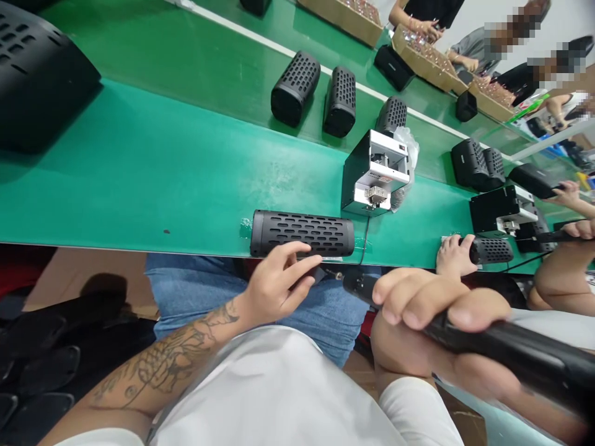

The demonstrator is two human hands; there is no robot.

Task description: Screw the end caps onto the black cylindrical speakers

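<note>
A long black perforated speaker shell [302, 233] lies along the near edge of the green bench [139, 173]. My left hand [279, 282] rests against its near side, fingers curled and pinching a small dark part I cannot make out. My right hand [427, 306] is wrapped round a black electric screwdriver [511, 350], whose tip [334, 273] points left toward my left hand's fingertips, just below the shell.
A black and white screw feeder box [374, 176] stands behind the shell. Several more black shells [316, 93] sit on the conveyor. A large black housing [39, 74] is far left. A neighbour's hand [453, 255] holds another shell at right. Other people work behind cardboard trays [432, 59].
</note>
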